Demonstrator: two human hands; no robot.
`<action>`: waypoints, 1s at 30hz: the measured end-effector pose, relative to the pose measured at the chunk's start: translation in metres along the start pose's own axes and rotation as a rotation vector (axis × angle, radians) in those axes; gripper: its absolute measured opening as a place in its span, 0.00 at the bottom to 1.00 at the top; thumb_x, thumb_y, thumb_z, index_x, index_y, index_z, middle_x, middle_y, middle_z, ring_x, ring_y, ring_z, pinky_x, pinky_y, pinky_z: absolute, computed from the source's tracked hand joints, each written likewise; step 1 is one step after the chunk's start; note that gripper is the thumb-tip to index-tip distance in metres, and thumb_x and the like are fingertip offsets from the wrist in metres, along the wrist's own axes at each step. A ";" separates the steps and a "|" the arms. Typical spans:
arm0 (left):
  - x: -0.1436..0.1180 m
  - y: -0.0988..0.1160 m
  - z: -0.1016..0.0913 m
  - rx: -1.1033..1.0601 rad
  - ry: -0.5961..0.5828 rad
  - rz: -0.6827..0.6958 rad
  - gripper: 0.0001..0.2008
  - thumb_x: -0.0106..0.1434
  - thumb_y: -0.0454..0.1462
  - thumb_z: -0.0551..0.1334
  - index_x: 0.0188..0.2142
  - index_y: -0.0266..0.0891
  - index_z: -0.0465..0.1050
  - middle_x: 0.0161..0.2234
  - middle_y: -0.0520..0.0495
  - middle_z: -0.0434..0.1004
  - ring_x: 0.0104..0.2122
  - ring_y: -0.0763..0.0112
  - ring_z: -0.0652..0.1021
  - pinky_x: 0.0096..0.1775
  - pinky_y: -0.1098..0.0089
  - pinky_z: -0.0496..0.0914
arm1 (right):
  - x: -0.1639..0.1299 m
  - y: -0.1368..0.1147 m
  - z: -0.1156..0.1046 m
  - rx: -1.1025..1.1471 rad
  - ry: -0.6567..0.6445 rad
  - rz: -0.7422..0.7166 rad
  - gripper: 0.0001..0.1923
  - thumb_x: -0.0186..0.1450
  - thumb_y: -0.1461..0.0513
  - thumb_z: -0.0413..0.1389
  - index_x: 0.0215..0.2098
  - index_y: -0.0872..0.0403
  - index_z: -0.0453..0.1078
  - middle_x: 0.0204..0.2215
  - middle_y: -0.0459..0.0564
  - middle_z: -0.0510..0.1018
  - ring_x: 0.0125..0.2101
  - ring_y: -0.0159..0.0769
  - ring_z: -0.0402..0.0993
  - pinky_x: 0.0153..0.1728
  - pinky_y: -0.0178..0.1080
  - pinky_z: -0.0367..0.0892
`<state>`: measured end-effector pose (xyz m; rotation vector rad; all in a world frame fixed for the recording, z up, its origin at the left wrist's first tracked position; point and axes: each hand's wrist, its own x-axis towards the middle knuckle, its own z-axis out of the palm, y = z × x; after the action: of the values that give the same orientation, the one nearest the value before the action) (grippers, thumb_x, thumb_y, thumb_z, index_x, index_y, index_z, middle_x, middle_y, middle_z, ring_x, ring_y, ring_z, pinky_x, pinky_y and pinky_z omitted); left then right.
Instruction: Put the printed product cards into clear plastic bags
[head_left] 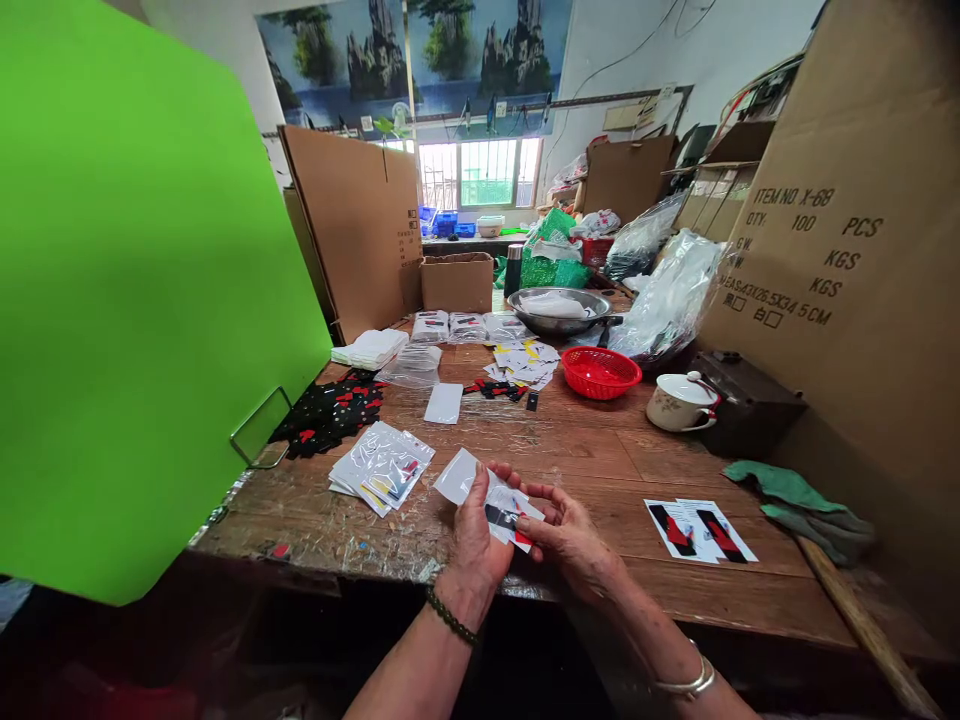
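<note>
Near the table's front edge, my left hand (478, 525) is closed around a small white plastic bag (459, 477) and printed cards. My right hand (574, 530) pinches the near right end of the same bundle, where a black strip (499, 517) and a bit of red show. The fingers hide how far the strip lies inside the bag. To the left of my hands lies a stack of filled clear bags (386, 465). Just beyond them is a single white sheet or bag (444, 403). Two cards with black and red pieces (701, 531) rest at the right.
Black and red pieces (337, 410) form a pile at the left beside a green panel (150, 300). Loose cards (525, 362), a red basket (601, 373) and a metal pan (559, 322) stand farther back. A lidded mug (675, 405) and green cloth (799, 505) are at the right.
</note>
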<state>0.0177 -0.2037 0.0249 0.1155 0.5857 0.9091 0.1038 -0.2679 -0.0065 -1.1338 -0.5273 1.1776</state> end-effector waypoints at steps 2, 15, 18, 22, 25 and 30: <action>-0.001 -0.003 0.001 -0.005 0.016 0.021 0.08 0.66 0.36 0.59 0.33 0.33 0.73 0.31 0.45 0.77 0.30 0.69 0.78 0.34 0.68 0.73 | 0.006 0.005 0.001 -0.010 0.053 -0.063 0.35 0.43 0.55 0.74 0.42 0.54 0.63 0.27 0.46 0.80 0.19 0.31 0.73 0.17 0.30 0.65; -0.001 0.005 0.005 -0.053 0.015 -0.084 0.13 0.67 0.38 0.57 0.29 0.33 0.73 0.28 0.44 0.74 0.28 0.69 0.77 0.33 0.68 0.73 | 0.000 0.013 0.012 -0.233 0.199 -0.370 0.21 0.53 0.48 0.67 0.28 0.51 0.63 0.24 0.45 0.75 0.25 0.37 0.74 0.26 0.37 0.70; 0.000 0.007 0.004 -0.036 0.022 -0.081 0.15 0.68 0.40 0.56 0.29 0.33 0.72 0.27 0.44 0.74 0.27 0.69 0.76 0.30 0.69 0.73 | -0.004 0.014 0.012 -0.257 0.164 -0.342 0.20 0.57 0.46 0.63 0.33 0.53 0.68 0.27 0.47 0.76 0.20 0.33 0.70 0.20 0.35 0.68; 0.002 0.010 0.003 -0.040 0.054 -0.026 0.14 0.67 0.40 0.57 0.29 0.33 0.72 0.28 0.45 0.75 0.28 0.70 0.77 0.31 0.69 0.73 | -0.010 0.012 0.015 -0.102 0.173 -0.203 0.29 0.48 0.47 0.69 0.40 0.52 0.66 0.28 0.46 0.77 0.17 0.30 0.68 0.15 0.33 0.65; 0.001 0.006 0.002 -0.026 0.023 0.012 0.11 0.66 0.38 0.59 0.29 0.34 0.73 0.28 0.45 0.76 0.28 0.70 0.77 0.32 0.70 0.73 | -0.009 0.013 0.018 -0.043 0.159 -0.143 0.30 0.46 0.48 0.70 0.38 0.53 0.65 0.22 0.44 0.77 0.13 0.27 0.63 0.12 0.30 0.59; -0.001 -0.003 0.001 0.012 -0.047 0.068 0.08 0.65 0.37 0.61 0.32 0.34 0.74 0.31 0.46 0.77 0.30 0.71 0.78 0.35 0.71 0.73 | 0.000 0.012 0.022 0.036 0.236 -0.162 0.30 0.41 0.52 0.73 0.33 0.53 0.63 0.17 0.40 0.74 0.12 0.27 0.63 0.12 0.28 0.55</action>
<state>0.0193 -0.2063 0.0250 0.1682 0.5458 0.9661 0.0806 -0.2591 -0.0083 -1.1582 -0.4063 0.8971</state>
